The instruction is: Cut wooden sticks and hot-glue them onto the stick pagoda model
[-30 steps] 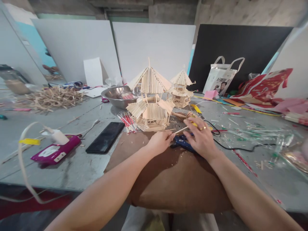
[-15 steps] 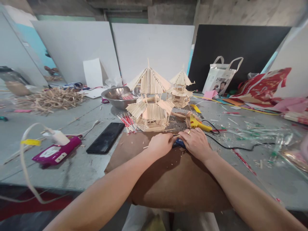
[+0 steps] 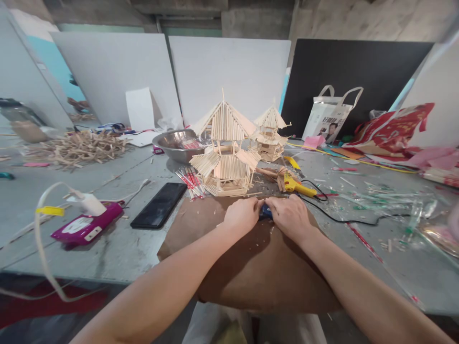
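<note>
My left hand is closed in a pinch at the far part of the brown board. A pale end of a thin wooden stick shows faintly by its wrist side. Close beside it, my right hand is closed too, fingertips and thumb together; what they grip is hidden. Between and under the fingertips lies a dark blue object, mostly covered. Just beyond the hands stands a pavilion model of wooden sticks, with a smaller stick pavilion behind it to the right.
A yellow glue gun with a black cord lies right of the hands. Left are a black phone, a purple power strip and red-white sticks. Farther back are a metal bowl and a stick pile.
My right hand's fingers have shifted and curled in closer over the blue object, and its ring no longer shows. My left hand stays nearly in place. The view has shifted slightly.
</note>
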The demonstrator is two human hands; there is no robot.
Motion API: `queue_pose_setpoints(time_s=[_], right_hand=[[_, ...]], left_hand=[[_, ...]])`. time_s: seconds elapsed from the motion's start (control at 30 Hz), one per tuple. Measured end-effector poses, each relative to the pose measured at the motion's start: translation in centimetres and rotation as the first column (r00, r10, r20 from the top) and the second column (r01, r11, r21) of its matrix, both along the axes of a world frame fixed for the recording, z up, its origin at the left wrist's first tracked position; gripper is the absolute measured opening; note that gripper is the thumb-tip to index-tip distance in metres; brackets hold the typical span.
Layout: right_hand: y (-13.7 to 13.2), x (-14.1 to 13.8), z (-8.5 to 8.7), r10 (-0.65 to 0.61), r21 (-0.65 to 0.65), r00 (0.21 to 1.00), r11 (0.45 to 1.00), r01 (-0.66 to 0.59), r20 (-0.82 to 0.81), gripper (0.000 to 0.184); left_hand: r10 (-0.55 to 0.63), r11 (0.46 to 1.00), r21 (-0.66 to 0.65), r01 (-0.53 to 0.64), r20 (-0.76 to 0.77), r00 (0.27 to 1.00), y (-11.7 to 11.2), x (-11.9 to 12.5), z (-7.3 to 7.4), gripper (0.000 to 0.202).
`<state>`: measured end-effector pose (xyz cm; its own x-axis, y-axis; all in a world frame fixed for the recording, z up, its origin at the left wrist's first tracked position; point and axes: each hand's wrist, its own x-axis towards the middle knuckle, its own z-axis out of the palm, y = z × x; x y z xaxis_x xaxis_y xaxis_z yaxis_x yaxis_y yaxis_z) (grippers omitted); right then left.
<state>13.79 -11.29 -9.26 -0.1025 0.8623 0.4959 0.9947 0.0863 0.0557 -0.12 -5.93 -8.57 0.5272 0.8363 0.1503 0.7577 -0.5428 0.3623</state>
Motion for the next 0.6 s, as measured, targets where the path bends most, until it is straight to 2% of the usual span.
queue_pose_setpoints(time_s=[0.1, 0.2, 0.23, 0.3, 0.4, 0.5, 0.6], right_hand=[[0.2, 0.7, 0.2, -0.082, -0.061, 0.980, 0.996, 0.072, -0.183, 0.036], [0.9, 1.9, -0.3, -0.053, -0.094, 0.879, 0.996, 0.010, -0.474, 0.030], [1.3, 2.2, -0.6, -0.014, -0.080, 0.811, 0.996, -0.041, -0.585, 0.028], [1.9, 2.7, -1.2, 0.074, -0.025, 0.609, 0.988, -0.153, -0.789, 0.023], [2.4, 2.8, -1.4, 0.170, 0.105, 0.287, 0.968, -0.230, -0.943, 0.019], [2.3, 2.7, -0.9, 0.164, 0.139, 0.115, 0.970, -0.198, -0.980, 0.018], [1.9, 2.5, -0.6, 0.110, 0.117, -0.042, 0.955, -0.271, -0.993, 0.020]], left_hand=[[0.031, 0.998, 0.046, -0.030, -0.018, 0.999, 0.5, -0.2, 0.2, 0.048], [0.084, 0.993, 0.085, -0.077, -0.085, 0.993, 1.2, -0.6, 0.2, 0.045], [0.096, 0.993, 0.085, -0.087, -0.112, 0.989, 1.4, -0.7, 0.2, 0.043], [0.083, 0.993, 0.097, -0.070, -0.139, 0.987, 1.5, -0.7, 0.1, 0.037], [-0.051, 0.977, 0.206, 0.061, -0.054, 0.997, 1.3, -0.6, 0.0, 0.028], [-0.198, 0.947, 0.273, 0.168, 0.086, 0.976, 0.9, -0.4, 0.1, 0.027], [-0.274, 0.952, 0.195, 0.235, 0.206, 0.940, 0.7, -0.3, -0.1, 0.029]])
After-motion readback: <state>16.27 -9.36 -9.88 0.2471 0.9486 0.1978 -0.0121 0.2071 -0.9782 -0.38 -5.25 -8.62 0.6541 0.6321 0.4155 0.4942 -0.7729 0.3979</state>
